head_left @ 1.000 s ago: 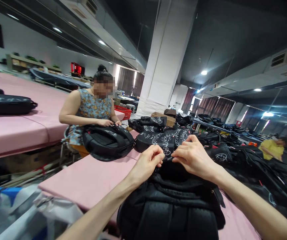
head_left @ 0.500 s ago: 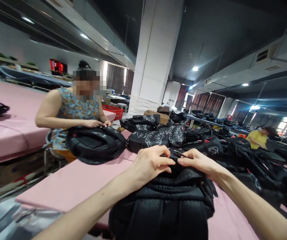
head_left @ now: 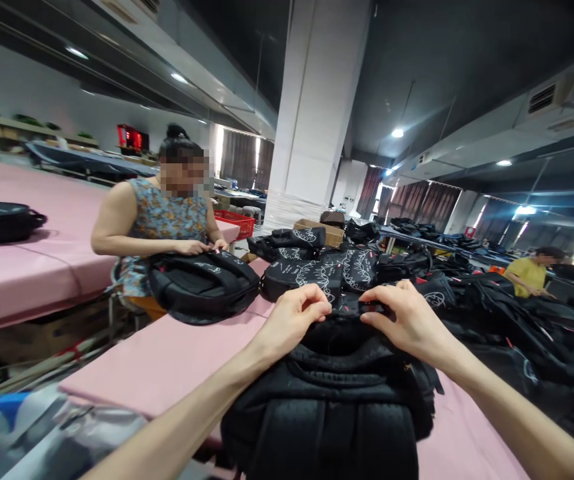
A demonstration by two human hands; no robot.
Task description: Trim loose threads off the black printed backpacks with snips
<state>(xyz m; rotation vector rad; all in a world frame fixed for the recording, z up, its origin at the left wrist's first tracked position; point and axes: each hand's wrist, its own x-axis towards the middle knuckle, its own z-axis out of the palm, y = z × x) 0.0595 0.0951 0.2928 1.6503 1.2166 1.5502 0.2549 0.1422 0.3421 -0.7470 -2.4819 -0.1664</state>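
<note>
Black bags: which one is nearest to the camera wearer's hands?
The front backpack, with left hand and right hand at its top; the co-worker's bag and patterned bags lie farther off.

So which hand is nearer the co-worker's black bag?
Left. The left hand sits apart from the co-worker's black bag, to its right in view; the right hand is farther right, beyond the left hand.

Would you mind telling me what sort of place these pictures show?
Probably a bag factory or workshop: black bags lie heaped to the right, a black backpack lies on a pink-topped table, and a co-worker handles another bag at the same table.
</note>
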